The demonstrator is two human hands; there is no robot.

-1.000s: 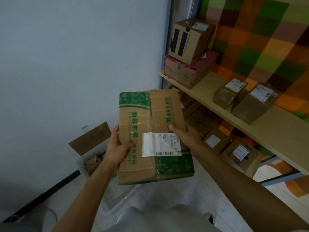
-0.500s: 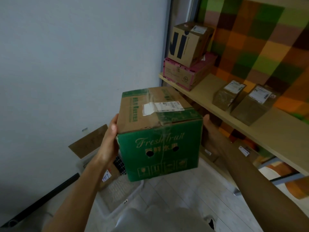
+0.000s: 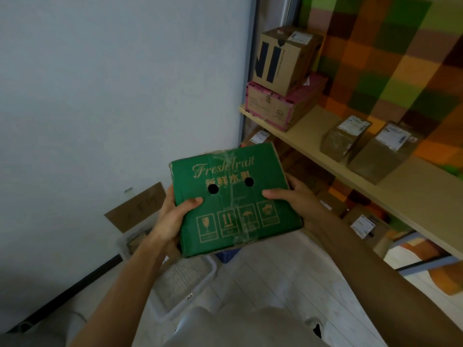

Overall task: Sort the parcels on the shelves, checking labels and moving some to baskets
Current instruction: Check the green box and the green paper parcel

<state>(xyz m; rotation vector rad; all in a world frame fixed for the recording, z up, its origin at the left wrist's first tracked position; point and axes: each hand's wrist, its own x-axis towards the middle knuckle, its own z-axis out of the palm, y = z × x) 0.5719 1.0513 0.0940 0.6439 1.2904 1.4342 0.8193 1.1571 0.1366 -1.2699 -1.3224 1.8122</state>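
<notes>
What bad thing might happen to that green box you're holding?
The green cardboard fruit box is tilted and gripped only at its sides by the left hand and the right hand, so it might slip and fall toward the white plastic basket on the floor. The wine-glass symbol printed on it hints that the contents could break if that happens.

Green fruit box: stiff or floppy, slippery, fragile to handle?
Probably stiff: the green fruit box shows flat faces while the left hand and right hand grip its sides. Glossy tape may be slick. The glass symbol hints at fragile contents.
</notes>
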